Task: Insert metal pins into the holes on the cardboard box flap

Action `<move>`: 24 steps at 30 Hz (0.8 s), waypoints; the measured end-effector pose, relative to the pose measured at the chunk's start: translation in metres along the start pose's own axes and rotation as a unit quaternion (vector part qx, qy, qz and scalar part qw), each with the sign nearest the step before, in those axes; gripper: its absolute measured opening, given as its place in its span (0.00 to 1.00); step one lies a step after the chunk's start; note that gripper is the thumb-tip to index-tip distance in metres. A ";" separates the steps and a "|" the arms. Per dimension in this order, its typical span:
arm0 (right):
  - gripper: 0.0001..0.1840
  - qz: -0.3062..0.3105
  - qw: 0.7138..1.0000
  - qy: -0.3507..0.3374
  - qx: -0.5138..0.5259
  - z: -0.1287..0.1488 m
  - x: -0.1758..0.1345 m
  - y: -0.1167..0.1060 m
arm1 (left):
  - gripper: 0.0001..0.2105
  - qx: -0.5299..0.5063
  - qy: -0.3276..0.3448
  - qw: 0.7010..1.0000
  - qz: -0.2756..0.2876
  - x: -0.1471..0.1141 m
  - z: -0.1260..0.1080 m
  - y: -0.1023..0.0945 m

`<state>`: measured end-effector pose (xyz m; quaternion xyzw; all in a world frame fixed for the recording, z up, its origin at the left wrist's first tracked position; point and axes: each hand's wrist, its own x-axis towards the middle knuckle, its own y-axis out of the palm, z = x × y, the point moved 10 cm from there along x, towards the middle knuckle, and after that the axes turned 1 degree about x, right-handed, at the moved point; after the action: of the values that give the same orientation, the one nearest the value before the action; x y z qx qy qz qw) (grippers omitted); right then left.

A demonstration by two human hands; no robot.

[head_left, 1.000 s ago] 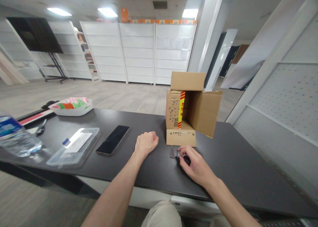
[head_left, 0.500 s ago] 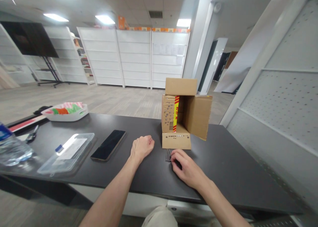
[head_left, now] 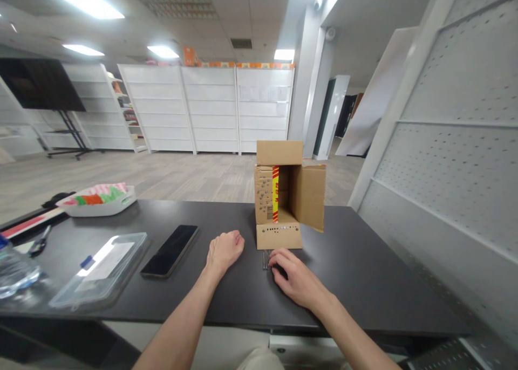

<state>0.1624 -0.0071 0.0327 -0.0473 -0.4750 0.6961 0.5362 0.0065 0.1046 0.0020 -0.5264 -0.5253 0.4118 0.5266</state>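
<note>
The nails (head_left: pixel 266 260) lie in a small bundle on the dark surface (head_left: pixel 364 273), just before the open cardboard box (head_left: pixel 283 197). I see my right hand (head_left: pixel 293 279) curled beside them, fingertips touching; my left hand (head_left: pixel 224 249) rests as a loose fist, near a black phone (head_left: pixel 170 243).

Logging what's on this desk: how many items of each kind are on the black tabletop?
Cardboard box: 1
Phone: 1
Clear plastic case: 1
White tray: 1
Water bottle: 1
Bundle of thin metal pins: 1
Total: 6
</note>
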 end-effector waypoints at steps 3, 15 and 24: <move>0.11 -0.009 1.000 0.000 -0.002 0.000 0.000 -0.001 | 0.15 0.004 0.004 1.000 -0.008 -0.001 -0.001 -0.003; 0.10 -0.071 0.995 0.050 -0.051 -0.007 -0.011 -0.016 | 0.15 0.007 0.051 0.996 -0.076 -0.016 -0.009 -0.019; 0.06 -0.155 0.978 0.129 -0.049 -0.006 -0.088 -0.052 | 0.16 -0.013 0.104 0.990 -0.097 -0.037 -0.011 -0.016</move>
<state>0.2392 -0.0747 0.0271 -0.0885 -0.4369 0.5683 0.6916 0.0110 0.0649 0.0149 -0.5197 -0.5216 0.2951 0.6090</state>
